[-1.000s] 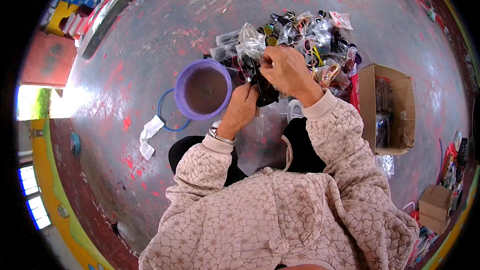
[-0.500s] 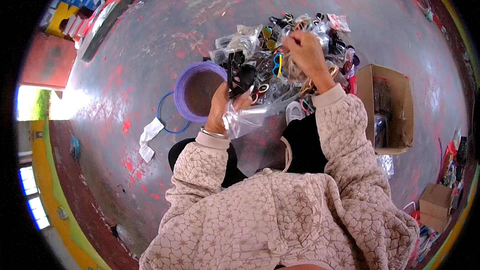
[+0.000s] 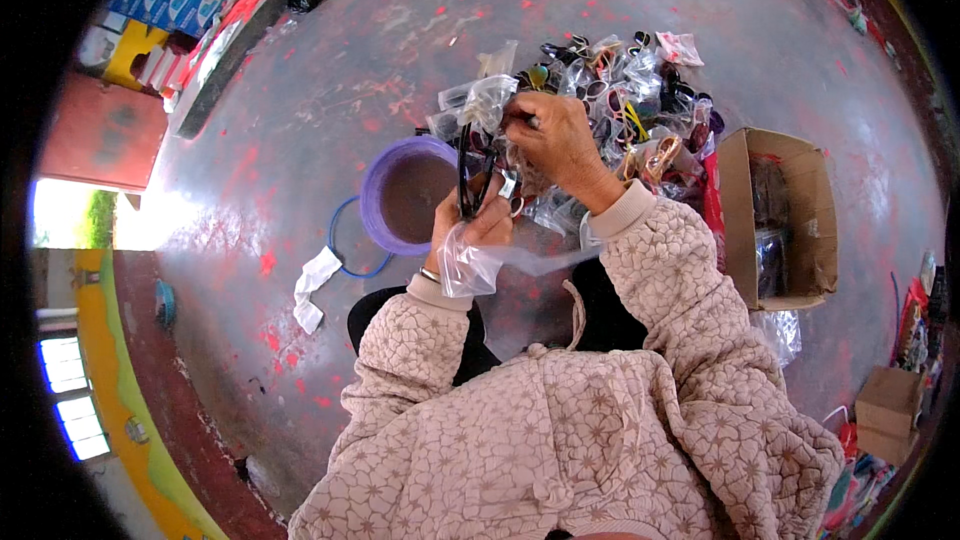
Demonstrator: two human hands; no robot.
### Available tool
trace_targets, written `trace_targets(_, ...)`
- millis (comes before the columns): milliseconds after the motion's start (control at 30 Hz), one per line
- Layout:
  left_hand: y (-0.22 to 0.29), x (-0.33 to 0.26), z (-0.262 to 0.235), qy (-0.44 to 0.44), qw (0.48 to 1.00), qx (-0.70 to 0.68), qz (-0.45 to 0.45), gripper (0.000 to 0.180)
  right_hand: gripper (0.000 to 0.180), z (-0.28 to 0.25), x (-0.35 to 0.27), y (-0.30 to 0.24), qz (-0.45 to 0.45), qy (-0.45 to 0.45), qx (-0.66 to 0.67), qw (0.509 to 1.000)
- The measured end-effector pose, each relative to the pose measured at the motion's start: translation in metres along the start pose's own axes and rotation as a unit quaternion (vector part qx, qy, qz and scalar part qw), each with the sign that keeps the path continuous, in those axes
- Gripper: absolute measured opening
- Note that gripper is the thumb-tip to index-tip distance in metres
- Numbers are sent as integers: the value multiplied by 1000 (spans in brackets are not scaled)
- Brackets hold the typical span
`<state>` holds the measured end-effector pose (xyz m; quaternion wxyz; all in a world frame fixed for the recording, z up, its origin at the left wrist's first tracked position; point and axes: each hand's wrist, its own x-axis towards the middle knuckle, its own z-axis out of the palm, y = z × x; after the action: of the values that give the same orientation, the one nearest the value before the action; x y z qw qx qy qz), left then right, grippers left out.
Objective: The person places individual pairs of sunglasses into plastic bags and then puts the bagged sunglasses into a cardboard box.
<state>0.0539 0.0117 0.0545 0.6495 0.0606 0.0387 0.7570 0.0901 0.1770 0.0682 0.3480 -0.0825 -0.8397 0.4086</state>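
My left hand point(image 3: 474, 227) is closed around black sunglasses point(image 3: 464, 165), which stand up from its fingers. A clear plastic bag point(image 3: 468, 265) hangs from the same hand over the wrist. My right hand point(image 3: 560, 140) is just right of the sunglasses, thumb and fingers pinched together; what lies between them, if anything, is hidden. Another crumpled clear bag point(image 3: 490, 100) shows beside those fingertips. Beyond both hands spreads a pile of sunglasses point(image 3: 600, 90), many of them in clear wrappers, with a yellow-framed pair point(image 3: 636, 120) among them.
A purple round tub point(image 3: 374, 195) stands left of my left hand, with a blue ring point(image 3: 336, 230) and a white strip point(image 3: 308, 305) beside it. To the right, an open cardboard box point(image 3: 738, 210) holds plastic-wrapped things. A smaller carton point(image 3: 888, 410) sits at the far right.
My right hand has moved left and a little nearer, from over the pile to beside the sunglasses. The left hand still grips the sunglasses and bag.
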Motion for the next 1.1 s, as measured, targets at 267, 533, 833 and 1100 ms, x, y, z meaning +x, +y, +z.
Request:
trace_targets(267,-14,-2,2,-21,999,-24,19,30,7,-18,0,-13,-34,42,-153,987)
trace_targets(533,-17,-5,21,88,996,22,-11,28,14,-23,2,-1,35,67,-50,996)
trace_targets(833,-5,2,17,78,983,93,137,24,16,-23,3,-11,10,19,29,999)
trace_targets(1100,-8,2,20,99,988,83,80,27,10,-9,-1,-12,-151,-49,-84,984)
